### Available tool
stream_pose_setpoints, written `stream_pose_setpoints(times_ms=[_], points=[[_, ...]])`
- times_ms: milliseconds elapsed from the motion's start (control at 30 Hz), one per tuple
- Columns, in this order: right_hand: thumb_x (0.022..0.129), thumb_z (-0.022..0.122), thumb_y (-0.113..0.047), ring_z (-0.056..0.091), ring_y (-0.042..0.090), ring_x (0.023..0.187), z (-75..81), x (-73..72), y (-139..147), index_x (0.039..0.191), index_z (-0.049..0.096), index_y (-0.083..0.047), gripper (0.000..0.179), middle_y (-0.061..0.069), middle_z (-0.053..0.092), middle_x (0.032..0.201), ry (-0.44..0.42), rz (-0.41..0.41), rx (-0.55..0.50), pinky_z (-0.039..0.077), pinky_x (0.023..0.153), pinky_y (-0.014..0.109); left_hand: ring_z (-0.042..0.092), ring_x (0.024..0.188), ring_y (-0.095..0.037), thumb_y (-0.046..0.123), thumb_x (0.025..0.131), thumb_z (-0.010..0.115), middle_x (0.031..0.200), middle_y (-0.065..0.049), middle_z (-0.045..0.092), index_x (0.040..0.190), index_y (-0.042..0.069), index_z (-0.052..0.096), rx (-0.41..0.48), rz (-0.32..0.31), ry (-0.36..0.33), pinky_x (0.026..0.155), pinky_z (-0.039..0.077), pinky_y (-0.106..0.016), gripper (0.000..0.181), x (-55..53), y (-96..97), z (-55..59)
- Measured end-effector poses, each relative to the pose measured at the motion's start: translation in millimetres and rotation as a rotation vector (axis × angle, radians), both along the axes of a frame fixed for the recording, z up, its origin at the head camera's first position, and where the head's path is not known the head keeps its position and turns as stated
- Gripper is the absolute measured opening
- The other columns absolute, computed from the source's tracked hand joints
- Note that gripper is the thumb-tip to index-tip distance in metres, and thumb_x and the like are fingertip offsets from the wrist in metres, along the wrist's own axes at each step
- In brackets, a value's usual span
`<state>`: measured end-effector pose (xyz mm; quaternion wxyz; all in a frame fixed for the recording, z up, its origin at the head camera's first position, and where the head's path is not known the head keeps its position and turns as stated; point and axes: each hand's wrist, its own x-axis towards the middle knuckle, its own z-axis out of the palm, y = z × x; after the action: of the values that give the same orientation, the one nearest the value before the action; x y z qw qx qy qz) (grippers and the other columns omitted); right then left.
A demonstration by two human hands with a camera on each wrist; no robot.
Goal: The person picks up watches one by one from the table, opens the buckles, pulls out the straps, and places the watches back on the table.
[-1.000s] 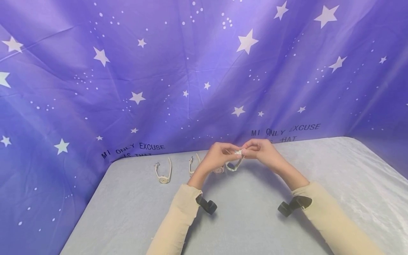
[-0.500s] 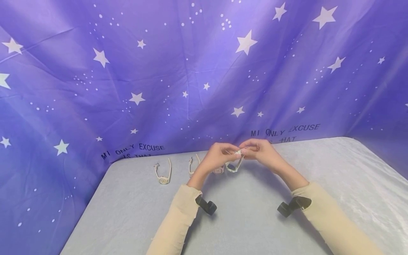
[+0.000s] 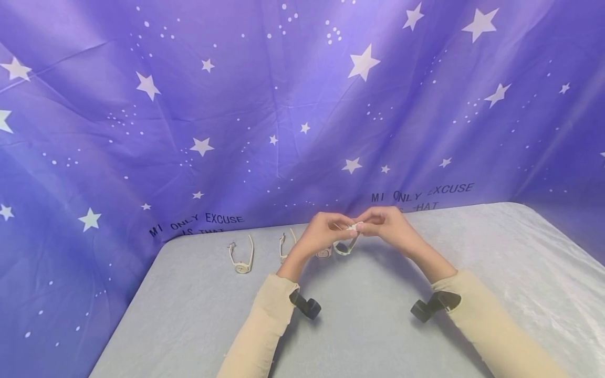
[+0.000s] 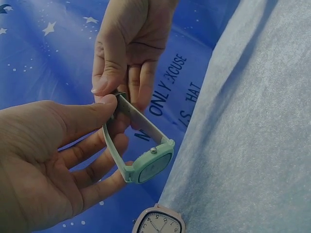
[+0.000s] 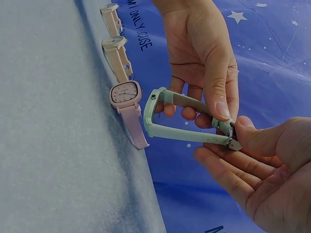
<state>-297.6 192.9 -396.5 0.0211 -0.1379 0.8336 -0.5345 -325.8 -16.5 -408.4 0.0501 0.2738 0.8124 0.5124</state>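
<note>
A mint-green wristwatch (image 5: 150, 114) hangs between both hands, its square case lowest and the strap looped up to a metal buckle (image 5: 231, 133). My left hand (image 3: 323, 231) pinches one strap end beside the buckle between thumb and fingers. From the other side, my right hand (image 3: 389, 223) pinches the strap tip at the buckle. In the right wrist view the strap tip overlaps the buckle, and the fingertips of both hands meet there. A pink square-faced watch (image 5: 125, 94) lies on the table close to the held one, partly behind my left hand in the head view.
Two cream watches stand farther left on the grey-clothed table (image 3: 359, 320): one at the far left (image 3: 242, 266), the other (image 3: 282, 247) partly behind my left wrist. A purple star-printed curtain (image 3: 283, 105) hangs right behind the table's back edge.
Both hands stay at the same spot, with only small finger movements at the buckle. The held watch hangs almost as before, and the head view has shifted slightly.
</note>
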Motion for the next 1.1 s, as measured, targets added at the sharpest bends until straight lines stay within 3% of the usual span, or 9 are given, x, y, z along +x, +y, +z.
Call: stream_pose_setpoints(times_ms=[133,400,733,1100], points=[[0.095,0.069,-0.01,0.075,0.028,0.099,-1.0,-1.0,-1.2,0.111,0.069,0.002,0.02,0.018,0.076,0.11,-0.019,-0.009,-0.002,0.056,0.101,0.051,0.067,0.08,-0.012,0.017,0.087,0.08,0.1,-0.013,0.076,0.111,0.006,0.077,-0.002,0.003,-0.001,0.074,0.056,-0.023,0.027,-0.3,0.3,-0.2],[0.097,0.064,-0.006,0.071,0.041,0.108,-1.6,-0.5,-2.8,0.114,0.065,0.004,0.019,0.018,0.076,0.108,-0.046,-0.027,-0.004,0.055,0.102,0.052,0.066,0.077,-0.011,0.015,0.088,0.08,0.099,-0.015,0.076,0.111,0.005,0.076,0.017,-0.006,0.003,0.071,0.056,-0.022,0.025,0.2,1.1,-0.7],[0.1,0.059,-0.005,0.071,0.041,0.107,-0.9,0.9,-3.3,0.116,0.06,0.007,0.02,0.022,0.074,0.108,-0.058,-0.035,-0.016,0.058,0.098,0.047,0.065,0.079,-0.011,0.014,0.088,0.079,0.098,-0.014,0.076,0.109,0.005,0.076,0.016,-0.003,0.002,0.075,0.056,-0.022,0.023,-0.8,1.0,-2.3],[0.102,0.056,-0.008,0.071,0.039,0.105,1.2,0.1,-4.7,0.119,0.056,0.009,0.023,0.026,0.07,0.111,-0.081,-0.04,-0.055,0.058,0.098,0.048,0.065,0.079,-0.01,0.017,0.089,0.078,0.098,-0.012,0.075,0.112,0.006,0.075,0.002,-0.001,0.0,0.074,0.057,-0.025,0.025,-0.5,0.1,0.3]])
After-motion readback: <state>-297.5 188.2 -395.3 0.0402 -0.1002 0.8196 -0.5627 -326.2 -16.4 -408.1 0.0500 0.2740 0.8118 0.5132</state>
